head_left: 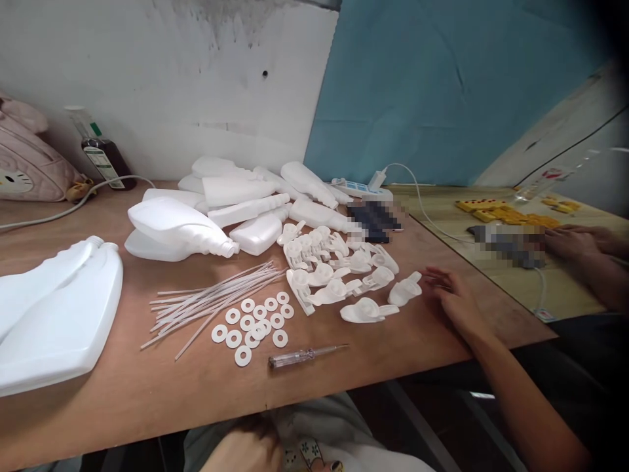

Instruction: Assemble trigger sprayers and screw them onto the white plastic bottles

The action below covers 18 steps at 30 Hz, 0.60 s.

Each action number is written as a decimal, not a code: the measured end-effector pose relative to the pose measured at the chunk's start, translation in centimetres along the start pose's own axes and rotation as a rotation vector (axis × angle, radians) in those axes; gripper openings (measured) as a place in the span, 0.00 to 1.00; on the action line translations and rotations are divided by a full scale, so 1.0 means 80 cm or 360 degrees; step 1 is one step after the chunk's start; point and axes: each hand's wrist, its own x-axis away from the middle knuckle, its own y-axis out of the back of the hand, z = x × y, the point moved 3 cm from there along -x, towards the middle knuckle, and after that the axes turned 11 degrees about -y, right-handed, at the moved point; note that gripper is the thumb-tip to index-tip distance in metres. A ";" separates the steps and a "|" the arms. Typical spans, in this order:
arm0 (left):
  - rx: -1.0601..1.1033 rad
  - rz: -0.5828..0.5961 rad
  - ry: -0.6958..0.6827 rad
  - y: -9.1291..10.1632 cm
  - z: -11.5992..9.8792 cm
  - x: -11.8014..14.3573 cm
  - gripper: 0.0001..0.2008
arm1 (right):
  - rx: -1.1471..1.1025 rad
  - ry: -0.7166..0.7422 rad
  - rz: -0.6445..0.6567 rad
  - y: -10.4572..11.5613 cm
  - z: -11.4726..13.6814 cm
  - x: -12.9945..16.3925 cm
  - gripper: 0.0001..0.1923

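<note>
My right hand (455,298) rests at the right of the brown table, fingers stretched out and holding nothing. Its fingertips are beside a white trigger sprayer head (405,289); whether they touch it I cannot tell. Another sprayer head (366,311) lies to the left, in front of a group of several more (334,290). Low in my lap is my left hand (246,451), its fingers mostly hidden below the table edge. Several white ring washers (247,322), a bundle of thin white tubes (211,303) and a clear-handled screwdriver (307,354) lie on the table.
White plastic bottles (240,190) are piled at the back, with larger ones (63,314) at left. A dark bottle (105,157), pink bag (34,154) and power strip (363,190) stand near the wall. Another person's hands (574,242) are beside a blurred device at right.
</note>
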 end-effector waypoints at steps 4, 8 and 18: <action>-0.0017 -0.0250 -0.0118 0.038 0.012 -0.011 0.07 | -0.0312 0.0301 0.0376 0.000 0.012 0.027 0.29; -0.0241 -0.0388 0.0225 0.091 0.043 -0.005 0.12 | -0.0394 0.0411 0.0658 0.001 0.018 0.032 0.31; -0.0074 -0.0244 0.0364 0.086 0.065 0.016 0.08 | -0.0477 0.0203 0.0435 -0.002 0.012 0.033 0.20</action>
